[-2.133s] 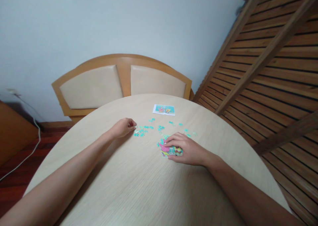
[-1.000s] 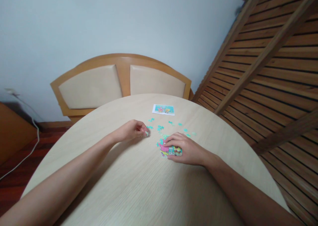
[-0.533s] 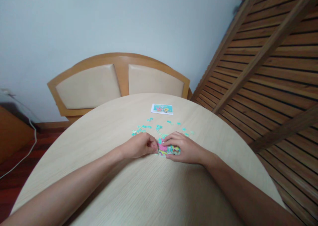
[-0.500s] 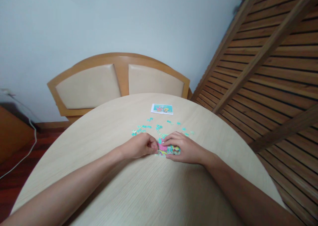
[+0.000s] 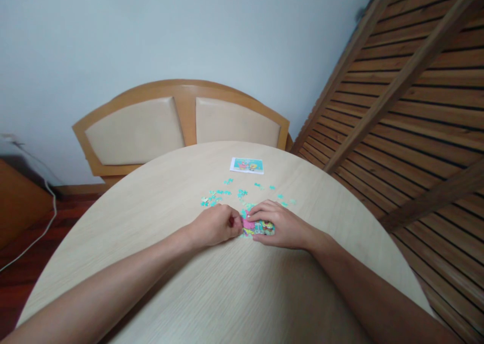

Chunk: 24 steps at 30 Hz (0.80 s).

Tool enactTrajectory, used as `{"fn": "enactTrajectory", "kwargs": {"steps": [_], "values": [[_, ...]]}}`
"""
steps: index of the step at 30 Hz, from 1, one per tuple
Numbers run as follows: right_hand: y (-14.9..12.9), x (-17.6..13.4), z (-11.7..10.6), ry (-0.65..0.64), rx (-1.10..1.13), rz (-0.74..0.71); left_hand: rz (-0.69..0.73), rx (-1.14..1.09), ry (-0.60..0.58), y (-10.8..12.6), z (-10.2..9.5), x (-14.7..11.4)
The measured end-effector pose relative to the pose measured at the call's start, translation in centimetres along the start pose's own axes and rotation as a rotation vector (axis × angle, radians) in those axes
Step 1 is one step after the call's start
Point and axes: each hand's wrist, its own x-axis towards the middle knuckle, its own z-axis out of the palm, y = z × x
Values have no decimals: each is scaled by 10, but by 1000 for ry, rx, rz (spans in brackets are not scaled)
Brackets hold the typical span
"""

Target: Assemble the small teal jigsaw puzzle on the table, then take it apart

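"Starting from the left, what's different?"

"The cluster of teal jigsaw pieces (image 5: 214,203) lies uncovered on the table (image 5: 215,293). The left hand (image 5: 217,225) is no longer over it."

"So where is that hand now?"

"At the left edge of the partly joined jigsaw (image 5: 248,224), on the near side of the loose pieces. Its fingers are curled in toward the thumb."

"Pinching a piece?"

"I can't tell. The fingers hide whatever may be between them."

"And next along?"

"A small teal clump (image 5: 242,193) just beyond the jigsaw, then the printed picture sheet (image 5: 247,166) lying flat near the table's far edge. Neither hand is at those."

"What about the right hand (image 5: 282,226)?"

"It stays put, spread over the right part of the jigsaw, fingers on top, thumb well apart from them at the near side. Past its knuckles lie a few more loose pieces (image 5: 285,204)."

"What does the change come to, then?"

"To my eye, the work has shifted from the cluster to the jigsaw's left side, with the right hand seemingly steadying it."
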Motion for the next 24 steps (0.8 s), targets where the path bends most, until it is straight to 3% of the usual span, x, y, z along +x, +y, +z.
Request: {"fn": "enactTrajectory", "kwargs": {"steps": [21,24], "values": [[1,0,0,2,2,-12,-6,81,18,5,4,-1],[0,0,0,-5,1,-8,1,102,112,1,4,2]]}}
